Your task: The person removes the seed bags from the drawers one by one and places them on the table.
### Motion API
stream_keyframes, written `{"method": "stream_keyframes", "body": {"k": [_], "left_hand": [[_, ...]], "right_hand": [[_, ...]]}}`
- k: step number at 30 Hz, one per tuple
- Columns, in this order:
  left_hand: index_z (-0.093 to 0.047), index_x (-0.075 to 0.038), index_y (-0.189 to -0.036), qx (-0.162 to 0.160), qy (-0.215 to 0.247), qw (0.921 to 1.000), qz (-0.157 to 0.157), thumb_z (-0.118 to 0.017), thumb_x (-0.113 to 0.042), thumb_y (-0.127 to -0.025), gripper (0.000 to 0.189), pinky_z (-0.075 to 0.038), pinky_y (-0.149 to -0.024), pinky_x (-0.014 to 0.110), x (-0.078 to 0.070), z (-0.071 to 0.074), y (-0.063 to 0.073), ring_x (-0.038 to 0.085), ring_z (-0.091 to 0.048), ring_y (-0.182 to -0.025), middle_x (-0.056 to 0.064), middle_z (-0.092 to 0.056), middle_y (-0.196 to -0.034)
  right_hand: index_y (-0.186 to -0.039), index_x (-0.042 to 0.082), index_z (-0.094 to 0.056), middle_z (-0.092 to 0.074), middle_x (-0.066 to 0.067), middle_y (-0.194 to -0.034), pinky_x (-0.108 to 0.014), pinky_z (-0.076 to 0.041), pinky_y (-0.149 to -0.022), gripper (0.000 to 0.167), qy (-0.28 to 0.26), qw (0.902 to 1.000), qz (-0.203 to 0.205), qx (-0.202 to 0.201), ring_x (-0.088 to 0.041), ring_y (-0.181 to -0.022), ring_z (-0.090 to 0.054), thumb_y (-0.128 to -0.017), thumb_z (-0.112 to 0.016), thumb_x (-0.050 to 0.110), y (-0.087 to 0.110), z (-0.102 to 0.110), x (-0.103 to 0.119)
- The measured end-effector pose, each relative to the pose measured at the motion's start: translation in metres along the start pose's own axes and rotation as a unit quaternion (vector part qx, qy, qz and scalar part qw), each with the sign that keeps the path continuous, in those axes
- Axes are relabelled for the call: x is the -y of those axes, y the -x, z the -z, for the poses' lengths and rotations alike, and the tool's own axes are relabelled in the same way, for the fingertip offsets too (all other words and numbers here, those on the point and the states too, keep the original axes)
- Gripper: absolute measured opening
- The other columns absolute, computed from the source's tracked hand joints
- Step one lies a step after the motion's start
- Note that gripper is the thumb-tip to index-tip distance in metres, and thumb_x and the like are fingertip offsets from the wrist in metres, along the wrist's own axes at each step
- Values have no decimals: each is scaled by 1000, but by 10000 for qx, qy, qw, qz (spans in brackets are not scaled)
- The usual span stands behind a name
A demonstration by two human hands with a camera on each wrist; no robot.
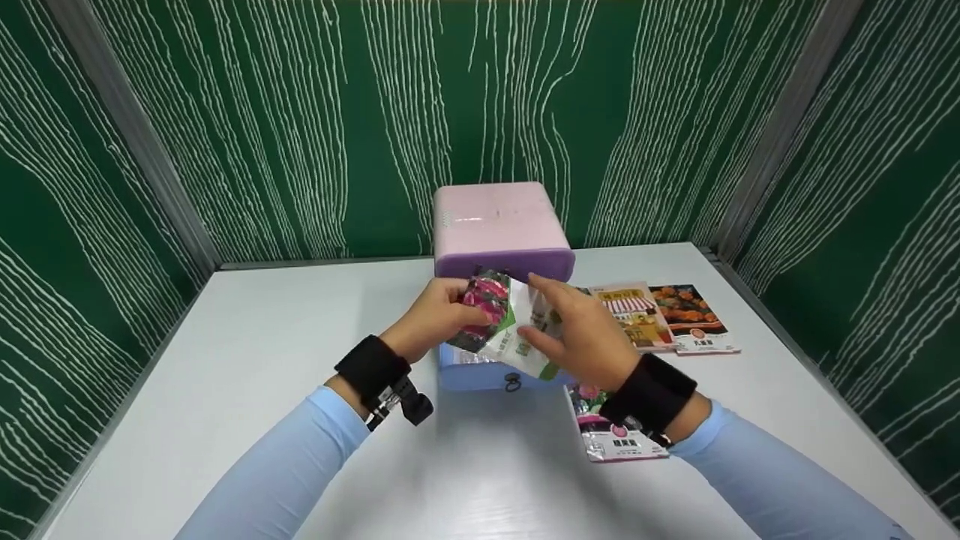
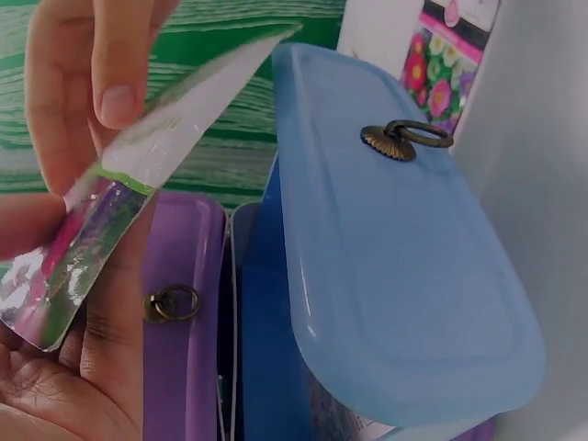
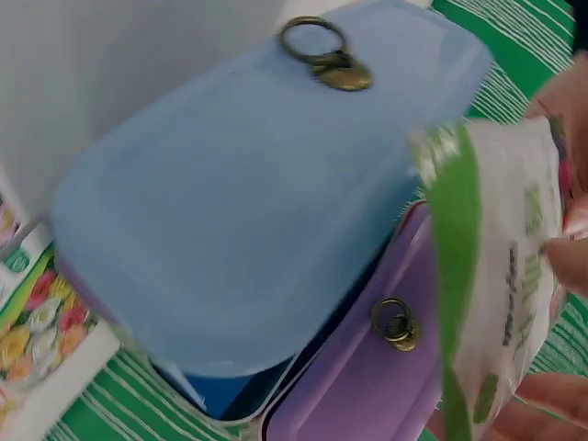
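My left hand (image 1: pixel 442 319) pinches one end of a seed packet (image 1: pixel 510 345), its thumb over a picture of pink flowers. The rest of the packet is white with printed characters and a green band. At the white end, my right hand (image 1: pixel 589 334) has its fingers spread and fairly straight, the thumb right at the packet's face. Below both hands, the blue drawer (image 2: pixel 395 230) is pulled out from a small cabinet (image 1: pixel 495 217) with a pink top; a brass ring (image 3: pixel 312 41) hangs on its front. Above it is a purple drawer (image 3: pixel 358 367). Shiny packaging shows inside the blue drawer.
Right of the cabinet lie a packet (image 1: pixel 637 315) with a striped awning picture and an orange-flower packet (image 1: pixel 694 322). A pink-flower packet (image 1: pixel 619 442) lies partly under my right wrist. Green walls with white lines surround the white table (image 1: pixel 322 450).
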State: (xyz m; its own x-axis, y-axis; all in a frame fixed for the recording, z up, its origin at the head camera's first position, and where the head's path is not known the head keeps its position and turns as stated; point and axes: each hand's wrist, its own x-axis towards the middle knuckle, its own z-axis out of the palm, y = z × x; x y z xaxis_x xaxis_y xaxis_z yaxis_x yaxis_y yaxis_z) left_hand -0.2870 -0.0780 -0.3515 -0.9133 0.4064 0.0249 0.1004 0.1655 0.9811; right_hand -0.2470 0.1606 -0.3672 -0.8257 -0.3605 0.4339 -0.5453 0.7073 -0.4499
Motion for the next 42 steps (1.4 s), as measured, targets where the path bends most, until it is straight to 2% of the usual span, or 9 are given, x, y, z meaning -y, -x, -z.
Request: {"method": "stream_keyframes", "body": {"k": [5, 9, 13, 17, 22, 31, 35, 39, 42], "left_hand": [[-80, 8, -104, 258, -353, 9985, -317, -73, -2, -88, 20, -58, -71, 23, -1, -2, 1, 10, -67, -77, -5, -75, -85], [-81, 8, -99, 336, -597, 9966, -453, -76, -2, -88, 16, -59, -68, 23, 0, -4, -1, 9, -68, -74, -4, -76, -80], [-81, 7, -99, 336, -748, 9952, -532, -77, -1, -89, 13, -58, -67, 22, -1, -7, -2, 8, -68, -73, -3, -76, -80], [-81, 7, -105, 284, -860, 9940, -613, -77, 0, -92, 16, -55, -66, 20, -2, -10, -2, 7, -65, -73, 0, -77, -84], [-81, 6, -114, 196, -867, 9940, -636, -79, -1, -94, 22, -56, -69, 20, -5, -13, -1, 8, -65, -77, 7, -79, -93], [-77, 4, -124, -117, -572, 9967, -563, -81, -7, -96, 31, -61, -79, 22, -3, -12, -4, 10, -69, -90, 14, -81, -113], [-71, 7, -129, -339, -302, 9968, -662, -78, -5, -98, 34, -65, -85, 30, -1, -8, -5, 14, -72, -96, 18, -77, -119], [-67, 11, -127, -835, 5, 9925, -887, -76, -2, -97, 34, -66, -84, 29, 2, -4, -7, 13, -72, -93, 16, -74, -113], [-68, 11, -121, -1395, 84, 9839, -1112, -77, -1, -95, 29, -63, -77, 23, 3, -2, -9, 11, -69, -87, 11, -72, -103]], "right_hand": [[-157, -2, -52, -67, -24, -147, -57, -63, -97, 67, -907, 9945, -290, 436, -37, -121, -73, -98, -82, 11, -5, 4, -1], [-131, -1, -68, -76, -20, -125, -47, -67, -84, 40, -1556, 9835, -576, 717, -29, -103, -77, -95, -83, 6, -10, 8, 0], [-108, -2, -66, -79, -20, -108, -38, -67, -76, 22, -2114, 9678, -923, 1005, -24, -90, -78, -93, -82, 2, -14, 12, -2], [-110, -4, -70, -81, -22, -109, -36, -67, -77, 19, -2298, 9590, -1065, 1273, -25, -91, -79, -95, -79, 3, -15, 14, -5], [-115, -7, -74, -81, -23, -113, -41, -68, -82, 20, -2438, 9530, -1086, 1435, -31, -97, -82, -97, -76, 3, -15, 14, -9], [-126, -12, -70, -79, -26, -116, -31, -67, -79, 31, -2832, 9400, -1453, 1229, -20, -93, -80, -99, -74, 2, -12, 20, -19], [-132, -13, -67, -80, -24, -115, -32, -67, -78, 37, -3157, 9253, -1780, 1121, -16, -90, -79, -99, -74, 1, -8, 26, -27], [-133, -14, -66, -82, -14, -110, -32, -67, -79, 39, -3387, 9145, -2018, 914, -15, -90, -79, -98, -74, 1, 0, 33, -38], [-130, -13, -68, -82, -6, -103, -30, -65, -79, 36, -3499, 9102, -2086, 747, -14, -89, -77, -98, -74, 1, 5, 38, -47]]}}
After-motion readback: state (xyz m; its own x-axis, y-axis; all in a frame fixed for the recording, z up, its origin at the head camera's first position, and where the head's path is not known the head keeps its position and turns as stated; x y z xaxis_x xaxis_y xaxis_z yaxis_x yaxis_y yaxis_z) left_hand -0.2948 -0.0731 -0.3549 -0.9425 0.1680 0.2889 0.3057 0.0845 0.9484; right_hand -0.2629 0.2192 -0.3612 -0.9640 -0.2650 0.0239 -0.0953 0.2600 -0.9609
